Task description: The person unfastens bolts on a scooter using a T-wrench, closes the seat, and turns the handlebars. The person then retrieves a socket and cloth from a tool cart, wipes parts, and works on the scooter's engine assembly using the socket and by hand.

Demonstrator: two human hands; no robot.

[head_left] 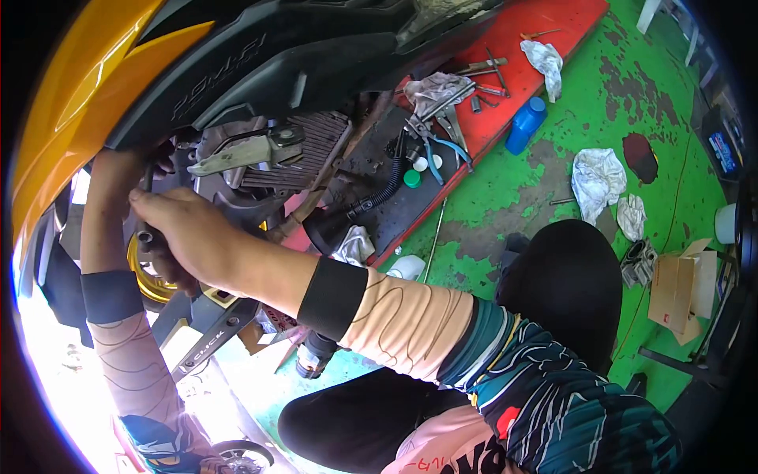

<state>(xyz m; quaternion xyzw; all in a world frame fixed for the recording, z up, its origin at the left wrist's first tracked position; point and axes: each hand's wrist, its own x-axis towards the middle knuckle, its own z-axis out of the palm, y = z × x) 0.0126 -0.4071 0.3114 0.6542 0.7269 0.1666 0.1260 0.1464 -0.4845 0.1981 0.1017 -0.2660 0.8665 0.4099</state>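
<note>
My right hand (183, 237) is closed around a dark metal tool with a round tubular end (144, 237), beside the scooter's underside. The tool's far end is hidden, so its exact kind cannot be told. Further left, my left hand (118, 170) reaches up under the black fairing (260, 75). Most of its fingers are hidden behind the fairing and the right hand. Close to both hands are a finned radiator (304, 150) and a grey metal bracket (233, 154). Yellow bodywork (79, 87) curves above my left forearm.
A red lift platform (525, 67) carries pliers (433, 162), sockets, rags and a green cap (411, 178). A blue bottle (525, 126) stands at its edge. On the green floor lie white rags (598, 183), a metal engine part (638, 263) and an open cardboard box (675, 292).
</note>
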